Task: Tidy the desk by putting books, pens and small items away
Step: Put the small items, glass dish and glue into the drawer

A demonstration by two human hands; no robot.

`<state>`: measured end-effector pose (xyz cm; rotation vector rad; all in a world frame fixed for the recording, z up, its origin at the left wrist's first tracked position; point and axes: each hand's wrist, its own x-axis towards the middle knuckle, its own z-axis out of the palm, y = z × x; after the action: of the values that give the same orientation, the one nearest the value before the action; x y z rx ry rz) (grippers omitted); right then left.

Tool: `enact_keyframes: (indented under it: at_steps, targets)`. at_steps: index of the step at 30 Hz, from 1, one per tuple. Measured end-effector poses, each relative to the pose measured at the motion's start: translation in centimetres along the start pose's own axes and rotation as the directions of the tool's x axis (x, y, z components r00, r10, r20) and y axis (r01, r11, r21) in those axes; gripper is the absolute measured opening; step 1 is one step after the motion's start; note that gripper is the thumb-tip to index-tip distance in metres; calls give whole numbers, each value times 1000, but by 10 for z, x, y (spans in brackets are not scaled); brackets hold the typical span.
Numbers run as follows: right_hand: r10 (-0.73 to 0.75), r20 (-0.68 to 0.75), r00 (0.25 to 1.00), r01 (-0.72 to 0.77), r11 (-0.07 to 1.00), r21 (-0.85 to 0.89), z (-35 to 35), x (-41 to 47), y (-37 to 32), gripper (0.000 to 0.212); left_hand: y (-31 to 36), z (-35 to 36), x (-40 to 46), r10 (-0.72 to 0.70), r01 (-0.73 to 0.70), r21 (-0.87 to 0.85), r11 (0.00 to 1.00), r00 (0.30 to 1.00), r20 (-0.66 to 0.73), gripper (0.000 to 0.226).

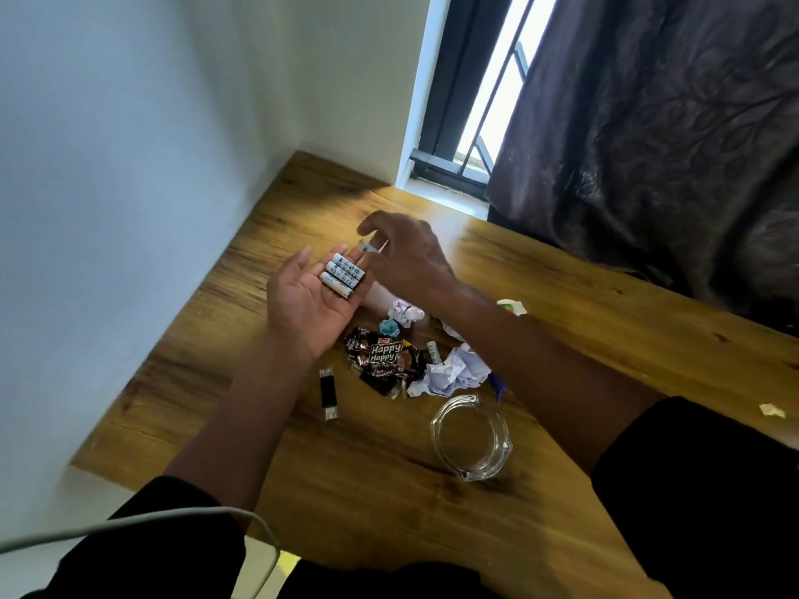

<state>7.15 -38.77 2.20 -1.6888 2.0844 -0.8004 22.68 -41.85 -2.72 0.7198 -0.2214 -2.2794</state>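
A person's left hand lies palm-up above a wooden tabletop, fingers spread flat, cradling three white batteries side by side; their blue printing is too small to read. At about two o'clock from them, the right hand hovers with its fingers pinched narrowly on a small pale object, blurred and largely hidden, which may be a fourth battery. Another white battery lies on the tabletop at about five o'clock from the palm, half tucked among crumpled white paper. Beside it sits a dark snack wrapper reading "Happy Happy"; the smaller lettering cannot be made out. A black USB flash drive lies at about eight o'clock from the wrapper, apart from it. A clear glass ashtray stands at about five o'clock from the wrapper. A blue item by the paper is mostly covered by the right forearm. A second paper ball and a teal scrap lie just beyond the wrapper. Dark sleeves are cut off at the bottom edge, where a grey cable crosses.
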Motion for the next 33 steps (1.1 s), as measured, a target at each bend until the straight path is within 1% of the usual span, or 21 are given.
enact_keyframes:
  at_steps: [3,6,10,13,15,18,20,22,24,26,29,31,33]
  targets:
    - [-44,17,999,43,998,42,5,-22,-21,21,-5,3,-6,-12,12,38,999,1000,-2,63]
    - [-66,5,998,65,997,42,9,-38,-34,19,-8,4,-13,-61,60,67,996,998,12,68]
    - [-123,8,992,123,992,13,13,-53,-43,18,-9,7,-24,-96,94,33,995,993,64,58]
    - [-168,12,986,168,985,-40,18,-65,-45,14,-11,9,-36,-136,132,46,990,986,96,71]
    - [-180,-5,984,179,983,-48,18,-73,-44,16,-14,9,-41,-132,128,44,991,987,93,67]
    - [-182,-19,983,181,983,-27,14,-85,-40,20,-20,7,-46,-126,121,54,991,989,83,56]
    - [-157,-52,986,157,988,-6,7,-92,-36,18,-25,9,-50,-105,99,77,992,992,68,48]
    - [-125,-89,988,124,992,-13,-2,-99,-28,21,-35,13,-53,-91,85,89,992,994,56,39]
    - [-79,-90,993,77,997,-23,-13,-104,-16,24,-44,15,-56,-93,84,126,988,994,63,29]
    - [-18,-53,998,17,1000,-22,-26,-108,-3,23,-56,19,-60,-121,107,187,977,990,66,36]
    - [48,4,999,-48,999,-15,-44,-117,10,22,-74,24,-67,-153,145,264,954,988,11,45]
    - [73,56,996,-73,997,13,-54,-125,16,23,-88,30,-76,-177,173,289,942,984,-13,42]
    - [69,149,986,-72,997,15,-60,-135,21,27,-101,34,-85,-202,204,309,929,979,-40,34]
